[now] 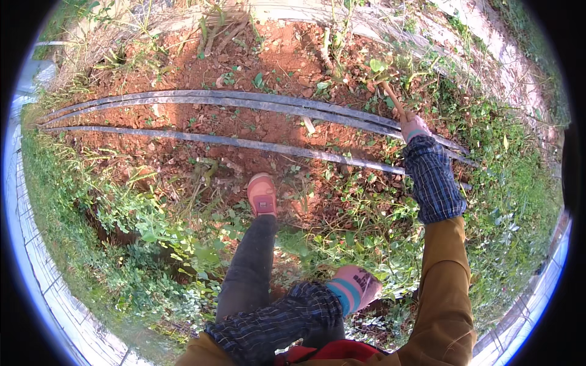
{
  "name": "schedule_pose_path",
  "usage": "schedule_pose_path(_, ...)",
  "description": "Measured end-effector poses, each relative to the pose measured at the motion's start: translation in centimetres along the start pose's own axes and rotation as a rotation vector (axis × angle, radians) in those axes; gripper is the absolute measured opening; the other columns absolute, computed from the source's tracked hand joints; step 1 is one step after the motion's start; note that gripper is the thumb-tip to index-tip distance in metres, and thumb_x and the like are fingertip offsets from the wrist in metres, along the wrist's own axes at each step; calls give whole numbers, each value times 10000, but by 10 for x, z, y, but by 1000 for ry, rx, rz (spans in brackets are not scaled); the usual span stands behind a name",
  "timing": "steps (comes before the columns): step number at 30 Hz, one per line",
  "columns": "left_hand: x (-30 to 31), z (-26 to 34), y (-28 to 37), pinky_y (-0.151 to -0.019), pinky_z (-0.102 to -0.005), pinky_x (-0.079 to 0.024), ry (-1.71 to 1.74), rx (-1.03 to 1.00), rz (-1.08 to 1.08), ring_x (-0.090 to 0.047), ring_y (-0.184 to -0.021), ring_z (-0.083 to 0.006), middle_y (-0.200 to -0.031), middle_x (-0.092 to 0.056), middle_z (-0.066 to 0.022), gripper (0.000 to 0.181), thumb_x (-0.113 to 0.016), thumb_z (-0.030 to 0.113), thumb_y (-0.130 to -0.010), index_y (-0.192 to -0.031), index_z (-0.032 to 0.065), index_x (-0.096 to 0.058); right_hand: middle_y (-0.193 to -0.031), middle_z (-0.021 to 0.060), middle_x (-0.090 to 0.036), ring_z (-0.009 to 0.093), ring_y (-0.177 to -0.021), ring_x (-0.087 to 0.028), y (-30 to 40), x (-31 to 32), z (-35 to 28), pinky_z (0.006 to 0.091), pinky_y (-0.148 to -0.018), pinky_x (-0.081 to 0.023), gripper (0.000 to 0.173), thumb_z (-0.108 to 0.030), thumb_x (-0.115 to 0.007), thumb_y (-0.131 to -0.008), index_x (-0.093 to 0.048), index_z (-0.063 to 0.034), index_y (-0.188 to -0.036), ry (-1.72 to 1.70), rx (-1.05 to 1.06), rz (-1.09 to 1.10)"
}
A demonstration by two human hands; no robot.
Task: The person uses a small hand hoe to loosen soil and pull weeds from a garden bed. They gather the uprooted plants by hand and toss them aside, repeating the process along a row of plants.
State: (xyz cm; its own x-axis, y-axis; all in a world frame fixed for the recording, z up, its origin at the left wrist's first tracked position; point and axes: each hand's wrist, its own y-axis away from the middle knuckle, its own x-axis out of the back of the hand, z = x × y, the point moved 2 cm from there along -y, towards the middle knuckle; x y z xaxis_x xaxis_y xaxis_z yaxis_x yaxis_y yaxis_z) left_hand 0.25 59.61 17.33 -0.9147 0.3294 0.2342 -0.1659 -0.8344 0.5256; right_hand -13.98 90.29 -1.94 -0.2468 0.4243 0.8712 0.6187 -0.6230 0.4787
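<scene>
My right hand (415,126), in a pink knitted glove with a checked sleeve cover above it, is closed around a wooden tool handle (393,100). The handle runs up and left into the weeds, where the tool's far end cannot be made out. Below the glove pass flat grey hoses (293,107), two of them side by side, and a third hose (256,145) lies nearer to me. Low in front of my body is my left hand (359,288), also in a pink glove, with turquoise bands. Its fingers curl away from view, so whether they hold anything is unclear.
Reddish soil (229,73) with clods, cut stems and low weeds stretches along the hoses. My pink shoe (263,194) stands just short of the nearest hose. Leafy plants (151,238) grow thickly at left, and woody stumps (213,34) rise at the back.
</scene>
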Motion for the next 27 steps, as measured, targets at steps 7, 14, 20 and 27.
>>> schedule_pose_path(7,33,13,-15,-642,-398,-512,-99,-68,1,-645,-750,-293,-814,-654,-82,209,-536,337,-840,-857,141,-604,-806,140,-645,254,-734,-627,133,82,52,393,-668,-487,326,-335,-491,-931,-630,-88,-1092,-59,-39,-97)
schedule_pose_path(14,34,27,-27,-710,-408,-525,138,117,-138,-655,-830,-310,-895,-668,-121,199,-494,266,-861,-904,127,-631,-665,29,-589,99,-575,-520,195,80,24,285,-513,-421,314,-289,-559,-922,-626,-39,-1100,-225,-20,-249)
schedule_pose_path(20,40,35,-35,-731,-402,-529,-188,-55,-214,-663,-867,-288,-938,-683,-95,242,-488,250,-862,-959,135,-678,-623,28,-558,99,-444,-473,177,-5,-41,276,-390,-378,363,-276,-560,-912,-578,-46,-1192,-800,-295,-338)
schedule_pose_path(27,47,30,-32,-717,-403,-532,-151,-39,-201,-665,-865,-282,-945,-687,-84,273,-467,268,-871,-931,124,-691,-683,98,-629,148,-582,-584,135,-19,-48,315,-525,-444,335,-299,-538,-908,-631,-40,-1100,-461,-108,-105)
